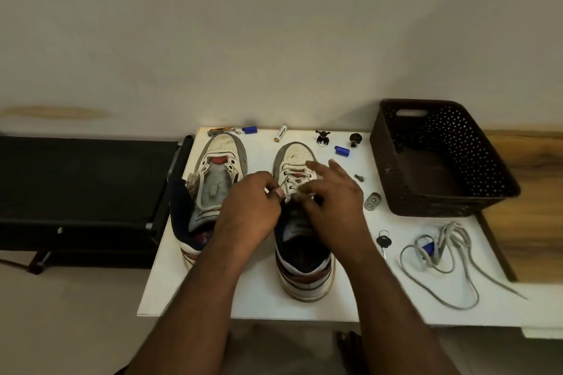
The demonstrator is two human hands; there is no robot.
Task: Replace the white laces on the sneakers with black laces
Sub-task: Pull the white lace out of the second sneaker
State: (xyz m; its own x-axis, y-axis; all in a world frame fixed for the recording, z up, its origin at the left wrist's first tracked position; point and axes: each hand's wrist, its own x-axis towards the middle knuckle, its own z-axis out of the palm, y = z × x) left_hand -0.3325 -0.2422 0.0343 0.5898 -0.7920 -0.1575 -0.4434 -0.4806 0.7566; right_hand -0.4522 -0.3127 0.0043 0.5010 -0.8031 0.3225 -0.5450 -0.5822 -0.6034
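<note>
Dark brown perforated basket, back right of white table, contents unclear | right sneaker mid-table, white lace threaded | left hand pinching lace at eyelets | right hand fingers spread, grip unclear | removed lace loose, right.

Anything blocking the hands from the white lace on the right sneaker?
Nothing visible does. Both hands are already at the lace on the right sneaker: the left hand pinches it near the upper eyelets, the right hand sits over the tongue. The hands hide the contact spot itself.
</note>
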